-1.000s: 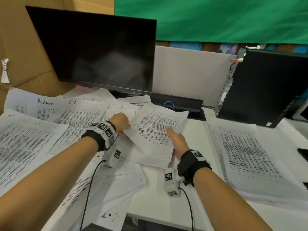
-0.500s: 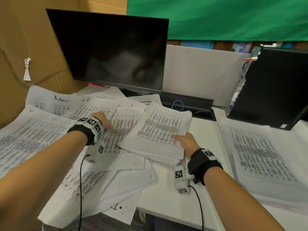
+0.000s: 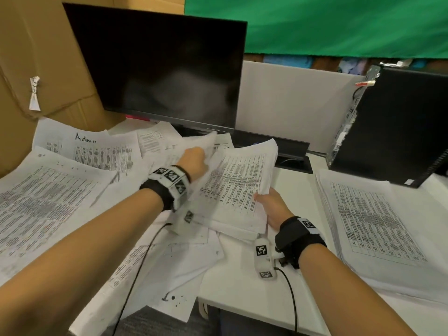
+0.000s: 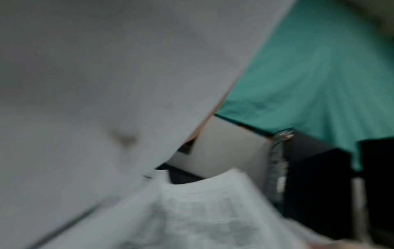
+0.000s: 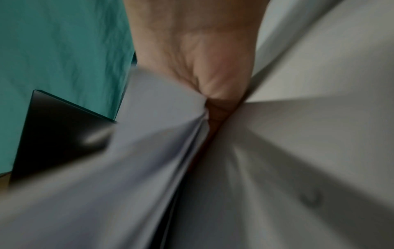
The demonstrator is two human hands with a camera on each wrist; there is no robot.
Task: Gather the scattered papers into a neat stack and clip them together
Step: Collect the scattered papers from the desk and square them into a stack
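Printed white papers (image 3: 60, 197) lie scattered over the left half of the desk. A gathered bundle of sheets (image 3: 237, 185) is tilted up at the centre; my right hand (image 3: 269, 204) grips its near right corner, thumb on top. In the right wrist view the bundle's edge (image 5: 170, 134) is pinched against my palm. My left hand (image 3: 194, 161) holds a lifted sheet (image 3: 206, 144) just left of the bundle, its fingers hidden behind the paper. The left wrist view is blurred, with that sheet (image 4: 106, 84) filling most of it. No clip is in view.
A dark monitor (image 3: 164, 66) stands behind the papers, with cardboard (image 3: 31, 57) at the left. A black computer case (image 3: 392, 127) stands at the back right. Another paper stack (image 3: 378, 224) lies on the white desk (image 3: 237, 282) at the right.
My left hand moved right from the flat sheets and lifted a sheet toward the bundle. My right hand raised the bundle's right side, so it now tilts.
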